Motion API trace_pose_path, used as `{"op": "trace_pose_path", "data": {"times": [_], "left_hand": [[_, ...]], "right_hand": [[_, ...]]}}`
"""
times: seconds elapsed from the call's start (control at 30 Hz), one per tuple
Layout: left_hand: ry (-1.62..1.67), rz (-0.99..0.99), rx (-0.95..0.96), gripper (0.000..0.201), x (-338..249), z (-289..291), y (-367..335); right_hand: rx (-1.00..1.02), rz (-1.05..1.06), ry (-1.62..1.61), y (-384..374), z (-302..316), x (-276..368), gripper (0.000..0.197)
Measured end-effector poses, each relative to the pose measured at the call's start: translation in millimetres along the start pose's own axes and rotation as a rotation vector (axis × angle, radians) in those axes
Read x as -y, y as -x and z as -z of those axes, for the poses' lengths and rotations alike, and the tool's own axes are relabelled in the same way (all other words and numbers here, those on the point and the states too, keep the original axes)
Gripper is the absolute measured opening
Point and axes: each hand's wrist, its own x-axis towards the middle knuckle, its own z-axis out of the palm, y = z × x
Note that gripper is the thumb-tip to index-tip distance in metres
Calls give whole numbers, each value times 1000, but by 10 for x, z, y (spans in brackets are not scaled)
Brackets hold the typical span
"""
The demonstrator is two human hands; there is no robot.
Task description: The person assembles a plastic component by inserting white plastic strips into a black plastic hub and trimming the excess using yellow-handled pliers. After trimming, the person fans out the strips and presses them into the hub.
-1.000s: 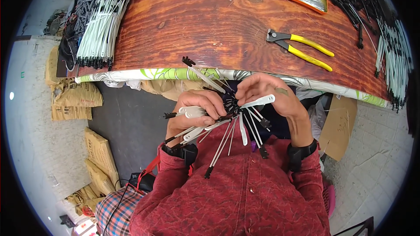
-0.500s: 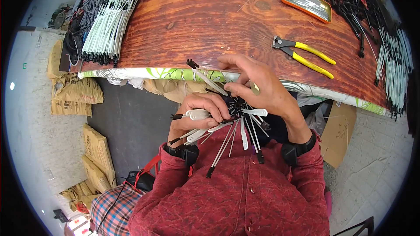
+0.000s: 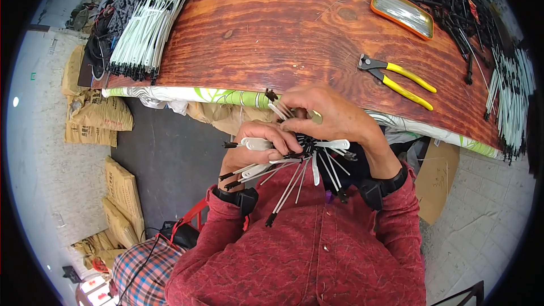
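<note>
A spoked frame [image 3: 306,146], much like an umbrella skeleton, sits at the chest before the table edge. Thin white rods with black end pieces fan out from its dark middle, among several flat white tabs. My left hand [image 3: 262,137] is closed at the frame's left side, thumb and fingers pinching a dark part near the middle. Across from it, my right hand [image 3: 331,112] has its fingers curled together round a white rod [image 3: 276,107] with a black tip that points up and away. Its fingertips partly hide that rod.
On the wooden table [image 3: 266,39] lie end-cutting pliers [image 3: 406,94] with yellow handles and an orange-rimmed tin [image 3: 398,25] of thin metal pieces. A tied bundle of white rods [image 3: 146,31] rests at left; black parts [image 3: 447,17] and more white rods [image 3: 506,93] are heaped at right.
My right hand, earlier spread apart beside the rod, has come left and closed round it. The rod has swung to the right. My left hand keeps its hold.
</note>
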Motion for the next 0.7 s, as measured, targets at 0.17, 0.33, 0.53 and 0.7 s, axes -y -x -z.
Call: {"op": "trace_pose_path", "data": {"times": [0.17, 0.33, 0.53, 0.7], "left_hand": [[42, 50, -27, 19, -20, -79, 28], [59, 54, 4, 21, 50, 2, -6], [36, 62, 7, 16, 86, 30, -4], [16, 52, 12, 17, 69, 1, 27]], "right_hand": [[26, -132, -109, 150, 47, 120, 19], [1, -120, -207, 236, 53, 103, 18], [-69, -150, -218, 301, 29, 113, 17], [-60, -160, -167, 335, 23, 123, 18]]}}
